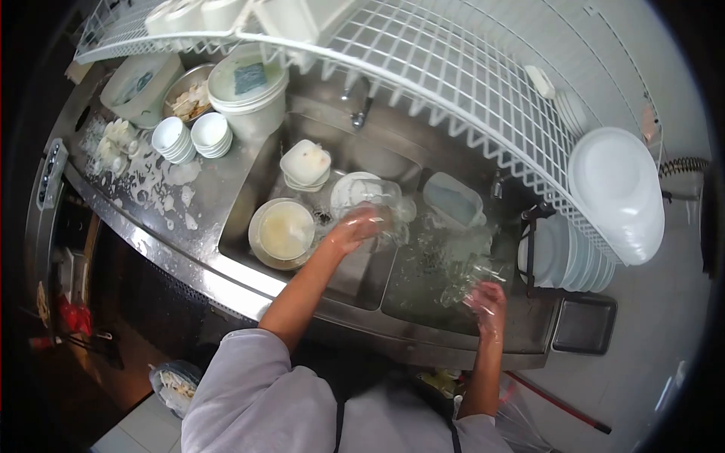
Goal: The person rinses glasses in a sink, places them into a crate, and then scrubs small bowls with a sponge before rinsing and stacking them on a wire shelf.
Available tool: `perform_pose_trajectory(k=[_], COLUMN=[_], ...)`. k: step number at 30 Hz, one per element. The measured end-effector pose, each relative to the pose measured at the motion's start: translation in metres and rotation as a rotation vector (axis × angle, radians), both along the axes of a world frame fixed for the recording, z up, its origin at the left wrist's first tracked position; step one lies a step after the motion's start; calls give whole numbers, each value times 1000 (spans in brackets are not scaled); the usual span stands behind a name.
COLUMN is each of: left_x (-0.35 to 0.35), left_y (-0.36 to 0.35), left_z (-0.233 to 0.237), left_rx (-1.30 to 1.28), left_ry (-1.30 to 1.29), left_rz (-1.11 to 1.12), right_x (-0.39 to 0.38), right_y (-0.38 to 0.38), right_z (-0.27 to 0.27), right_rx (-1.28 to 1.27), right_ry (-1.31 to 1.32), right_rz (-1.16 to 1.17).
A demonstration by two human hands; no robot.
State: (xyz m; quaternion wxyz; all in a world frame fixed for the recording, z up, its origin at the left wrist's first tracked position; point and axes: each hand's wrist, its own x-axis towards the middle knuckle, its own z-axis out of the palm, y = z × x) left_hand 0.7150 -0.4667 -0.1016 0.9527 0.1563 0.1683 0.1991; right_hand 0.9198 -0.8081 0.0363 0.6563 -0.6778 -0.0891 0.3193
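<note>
My left hand (364,225) is over the divider between the two sink basins, its fingers blurred and curled at a clear see-through vessel (387,195). Behind it, a white plate (352,189) lies in the left basin. Over the water of the right basin, my right hand (487,300) has its fingers bent around another clear vessel (461,285), with water splashing about it. I cannot tell the exact kind of these vessels. A translucent rectangular tub (451,201) sits at the back of the right basin. Nearer my left forearm are a bowl of cloudy liquid (287,229) and stacked white square dishes (305,164).
Foam and scraps cover the left counter (155,200), beside stacked white cups (211,134), a large white bucket (248,102) and a metal bowl (189,94). A white wire rack (445,57) overhangs the sink. Plates (566,253) stand upright at the right, near a metal tray (584,325).
</note>
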Motion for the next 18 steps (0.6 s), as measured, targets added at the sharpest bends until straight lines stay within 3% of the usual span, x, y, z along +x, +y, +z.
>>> perform_pose_trajectory(k=[4,5,8,10,13,16,18], left_x=[55,69,103,123,140,161,169], left_y=[-59,-78,-138,-171,-199,-217,-221], left_z=[53,53,38,14,-33,-72,-98], left_rx=[417,616,1212,1610,1695,1776,1771], left_ry=[242,316,565,747,822,1124,1167], left_rz=[-182,-175,-132,-49,-175,-498,-451], right_x=[44,52,62,61,76,95,110], right_y=[-56,-64,-74,-73,-87,-84,-84], right_z=[-92,-112,-142,-145,-181,-221,-242], right_rx=[-229,-266,-619,-750,-810,-916,-1037], right_ry=[-125,-169,-776,-772,-748,-800,-816], right_rz=[43,14,209,252,374,469,577])
